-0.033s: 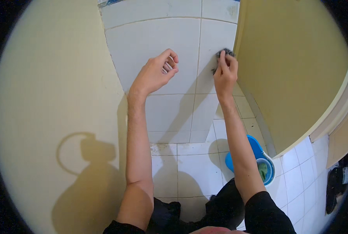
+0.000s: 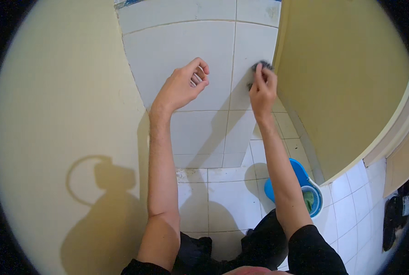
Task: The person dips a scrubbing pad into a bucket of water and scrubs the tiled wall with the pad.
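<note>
My right hand [image 2: 263, 94] is closed on a dark grey scouring pad [image 2: 262, 65] and presses it to the right-hand part of the white tiled wall [image 2: 190, 50]. Dark bits of the pad show past the fingers, and the rest is hidden behind them. Near the middle of the same wall is my left hand [image 2: 186, 85], its fingers loosely curled with a gap to the thumb. Nothing shows in it. Whether it touches the tiles I cannot tell.
A blue mop bucket [image 2: 298, 176] with a green cloth [image 2: 308, 200] in its basket stands on the tiled floor [image 2: 234, 197], lower right. Cream walls rise on both sides, the left one [image 2: 76, 101] carrying my shadow. Black shoes [image 2: 391, 220] lie at the far right.
My right hand has slid slightly down and left along the tiles with the scouring pad. The left hand stays in place.
</note>
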`<state>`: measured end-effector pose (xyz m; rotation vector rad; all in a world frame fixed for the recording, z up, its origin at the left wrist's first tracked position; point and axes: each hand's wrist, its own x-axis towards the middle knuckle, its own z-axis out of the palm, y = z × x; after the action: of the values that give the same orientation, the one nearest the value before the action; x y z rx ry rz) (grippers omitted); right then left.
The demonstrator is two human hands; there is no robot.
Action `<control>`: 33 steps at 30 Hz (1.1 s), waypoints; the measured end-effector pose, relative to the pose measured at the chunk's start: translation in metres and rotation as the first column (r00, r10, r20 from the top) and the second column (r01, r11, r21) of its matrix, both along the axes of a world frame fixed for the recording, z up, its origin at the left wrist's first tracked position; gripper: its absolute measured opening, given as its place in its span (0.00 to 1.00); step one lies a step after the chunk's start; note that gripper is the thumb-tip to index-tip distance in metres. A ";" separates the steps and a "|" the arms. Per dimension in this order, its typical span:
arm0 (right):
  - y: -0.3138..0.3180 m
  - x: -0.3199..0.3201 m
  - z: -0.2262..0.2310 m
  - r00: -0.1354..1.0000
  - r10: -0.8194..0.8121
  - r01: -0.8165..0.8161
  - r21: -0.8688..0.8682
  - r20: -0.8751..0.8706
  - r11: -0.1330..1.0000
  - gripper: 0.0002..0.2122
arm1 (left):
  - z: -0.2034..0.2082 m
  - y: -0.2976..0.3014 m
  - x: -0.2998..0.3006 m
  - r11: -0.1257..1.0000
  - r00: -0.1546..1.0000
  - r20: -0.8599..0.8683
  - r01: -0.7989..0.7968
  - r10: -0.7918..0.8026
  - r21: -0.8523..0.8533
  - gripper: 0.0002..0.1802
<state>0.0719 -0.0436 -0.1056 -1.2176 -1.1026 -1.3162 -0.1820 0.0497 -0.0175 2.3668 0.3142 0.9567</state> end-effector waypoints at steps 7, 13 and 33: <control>0.001 0.002 -0.009 0.997 0.028 -0.024 0.056 -0.077 0.998 0.21 | -0.008 0.005 0.006 1.000 1.000 -0.010 0.011 -0.011 0.021 0.11; 0.004 -0.006 0.035 0.973 0.119 -0.096 0.126 -0.197 0.987 0.19 | -0.008 0.004 0.010 0.999 0.999 -0.008 0.036 -0.036 -0.021 0.10; 0.006 -0.015 0.036 0.988 0.013 0.006 -0.127 0.152 0.992 0.23 | -0.007 0.004 0.005 1.000 1.000 -0.009 0.007 -0.006 0.018 0.10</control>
<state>0.0569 -0.0372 -0.0693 -1.2220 -1.3139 -1.3715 -0.1771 0.0533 -0.0250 2.3877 0.3025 0.9494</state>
